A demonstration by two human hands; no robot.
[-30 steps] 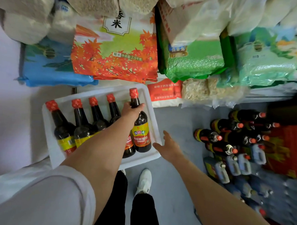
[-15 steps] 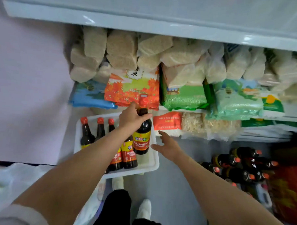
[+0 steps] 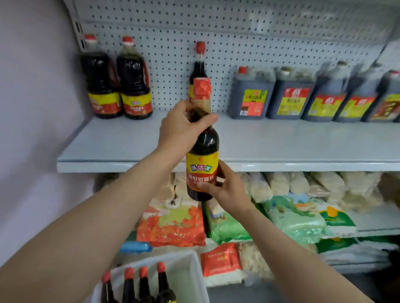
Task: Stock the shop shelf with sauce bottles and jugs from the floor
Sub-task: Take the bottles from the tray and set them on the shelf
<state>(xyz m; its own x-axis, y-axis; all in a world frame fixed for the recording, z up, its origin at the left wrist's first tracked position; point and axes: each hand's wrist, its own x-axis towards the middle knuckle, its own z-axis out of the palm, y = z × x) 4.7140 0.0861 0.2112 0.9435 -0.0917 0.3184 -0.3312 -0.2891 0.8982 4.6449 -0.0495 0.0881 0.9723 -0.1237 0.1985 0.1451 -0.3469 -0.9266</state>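
A dark sauce bottle (image 3: 203, 147) with a red cap and yellow-red label is upright in the air in front of the grey shelf (image 3: 286, 143). My left hand (image 3: 181, 125) grips its neck. My right hand (image 3: 227, 187) holds its lower body, thumb across the label. On the shelf stand two big dark bottles (image 3: 117, 79) at the left, one slim bottle (image 3: 199, 66) behind the held one, and several square jugs (image 3: 252, 94) to the right. A white crate (image 3: 189, 279) on the floor holds several more bottles (image 3: 142, 288).
A pegboard (image 3: 222, 26) backs the shelf. Bare shelf surface lies between the big bottles and the jugs. Below it, bags of rice and grain (image 3: 173, 223) fill the lower shelves. A pale wall (image 3: 25, 98) closes the left side.
My left hand has lifted the bottle out of the crate up to shelf height. My right hand has come in and taken hold of its lower body. The view has tilted up to the shelf.
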